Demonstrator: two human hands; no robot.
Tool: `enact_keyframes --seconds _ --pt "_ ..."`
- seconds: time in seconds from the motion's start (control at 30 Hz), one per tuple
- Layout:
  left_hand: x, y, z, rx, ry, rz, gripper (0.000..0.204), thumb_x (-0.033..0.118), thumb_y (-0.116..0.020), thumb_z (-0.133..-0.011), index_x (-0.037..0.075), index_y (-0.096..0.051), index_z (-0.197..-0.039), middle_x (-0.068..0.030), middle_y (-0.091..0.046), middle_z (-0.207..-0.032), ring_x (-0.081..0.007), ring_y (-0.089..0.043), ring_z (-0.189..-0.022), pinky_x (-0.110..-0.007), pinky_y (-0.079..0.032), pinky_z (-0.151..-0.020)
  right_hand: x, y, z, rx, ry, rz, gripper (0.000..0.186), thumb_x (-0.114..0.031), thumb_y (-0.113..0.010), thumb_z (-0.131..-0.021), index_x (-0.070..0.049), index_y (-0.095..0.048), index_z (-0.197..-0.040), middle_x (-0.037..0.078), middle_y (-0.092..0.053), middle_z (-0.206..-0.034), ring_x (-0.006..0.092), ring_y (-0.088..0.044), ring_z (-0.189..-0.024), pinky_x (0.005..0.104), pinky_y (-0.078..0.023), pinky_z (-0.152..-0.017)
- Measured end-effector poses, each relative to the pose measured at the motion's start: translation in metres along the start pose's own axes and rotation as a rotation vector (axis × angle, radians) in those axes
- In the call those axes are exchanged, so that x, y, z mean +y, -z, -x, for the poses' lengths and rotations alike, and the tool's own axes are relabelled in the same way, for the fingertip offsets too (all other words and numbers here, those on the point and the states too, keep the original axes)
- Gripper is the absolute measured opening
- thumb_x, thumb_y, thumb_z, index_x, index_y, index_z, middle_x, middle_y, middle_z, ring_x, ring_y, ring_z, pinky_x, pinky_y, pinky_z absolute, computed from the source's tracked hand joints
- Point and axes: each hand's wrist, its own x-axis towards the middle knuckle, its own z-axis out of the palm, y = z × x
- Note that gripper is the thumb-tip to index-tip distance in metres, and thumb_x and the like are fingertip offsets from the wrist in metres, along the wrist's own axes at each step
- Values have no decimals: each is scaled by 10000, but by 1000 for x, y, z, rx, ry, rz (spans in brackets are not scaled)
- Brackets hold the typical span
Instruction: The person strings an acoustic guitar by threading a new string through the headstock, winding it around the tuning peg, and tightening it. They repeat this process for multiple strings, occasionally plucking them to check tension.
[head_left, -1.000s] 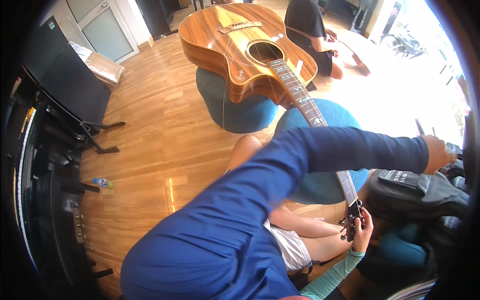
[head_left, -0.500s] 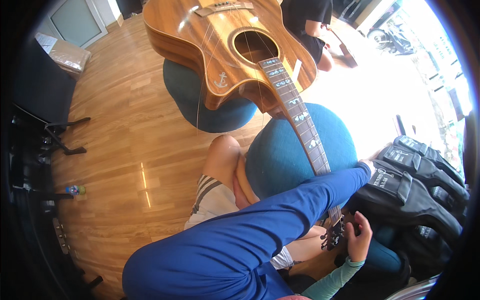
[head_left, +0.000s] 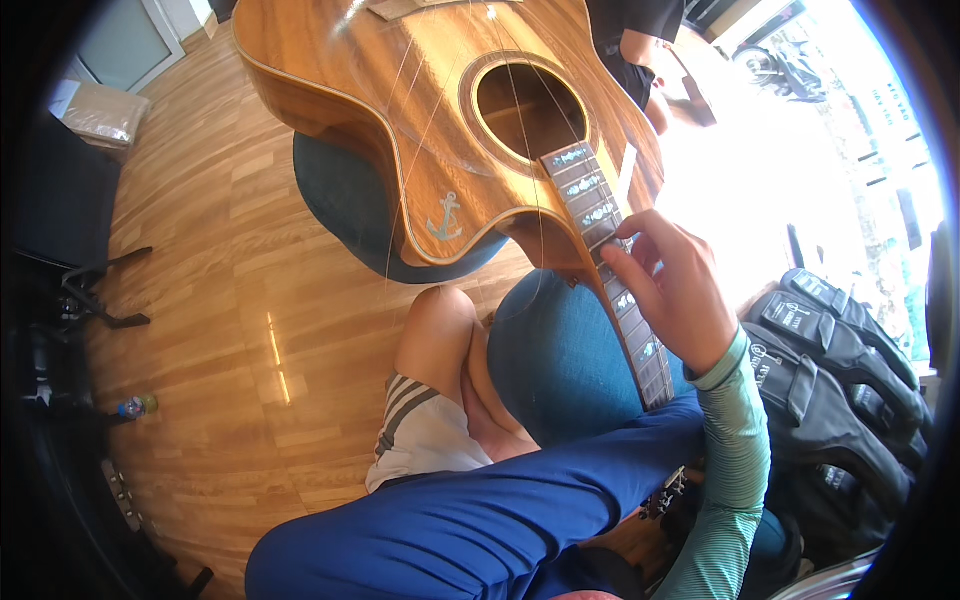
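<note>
An acoustic guitar (head_left: 430,110) lies face up over two round blue stools, its neck pointing toward me. Loose strings trail over its top and hang past its edge. My right hand (head_left: 680,285) is over the fretboard (head_left: 592,205), with thumb and index fingertips close together on it near the body. Anything pinched there is too small to make out. My left arm, in a blue sleeve (head_left: 480,490), crosses above the lower neck. My left hand is hidden behind my right forearm. The headstock's tuners (head_left: 668,492) show below the sleeve.
One blue stool (head_left: 560,370) stands under the neck, another (head_left: 340,200) under the body. Black padded guitar bags (head_left: 830,390) lie at right. Bare knees and striped shorts (head_left: 430,430) are close below. At the back sits a person in black (head_left: 645,45). Black furniture (head_left: 55,200) lines the left.
My right hand has moved up from beside the headstock to the fretboard near the body. The guitar appears larger and lower. My left hand, visible near the bags before, is now hidden.
</note>
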Motion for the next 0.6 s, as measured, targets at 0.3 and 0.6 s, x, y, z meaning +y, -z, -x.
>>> enact_keyframes --seconds 0.3,0.6 --pt "-12 4 -2 -24 -18 32 271 245 -591 -909 88 -724 -1085 -115 -720 -956 -296 -685 -994 -450 -536 -856 -2 -10 -57 104 67 2 157 -127 -658 -919 5 -605 -983 161 -637 -749 280 -654 -689 384 -494 -625" --pt "-20 9 -3 -30 -21 28 279 253 -595 -911 84 -716 -1098 -115 -716 -955 -301 -681 -990 -450 -532 -858 -44 -23 -84 40 139 -28 273 -247 -632 -945 24 -655 -962 194 -646 -902 347 -664 -817 435 -511 -728"
